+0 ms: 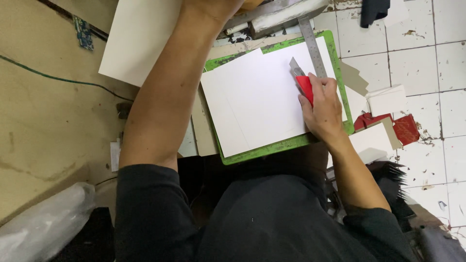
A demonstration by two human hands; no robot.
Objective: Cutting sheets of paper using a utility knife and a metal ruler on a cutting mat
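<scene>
My right hand (324, 107) grips a red utility knife (303, 83) with its blade out, set against the left edge of a metal ruler (313, 47). The blade rests on white card sheets (257, 99) lying on a green cutting mat (272, 148). My left arm reaches up past the top edge of the view; my left hand (213, 7) is mostly cut off there, near the ruler's far end, so what it holds is hidden.
A large cream sheet (141, 39) lies at upper left on brown board (43, 116) crossed by a green wire. On the white tiled floor (427, 58) to the right lie white card offcuts (387, 99), red pieces (405, 129) and a grey scrap. A plastic bag (46, 221) sits lower left.
</scene>
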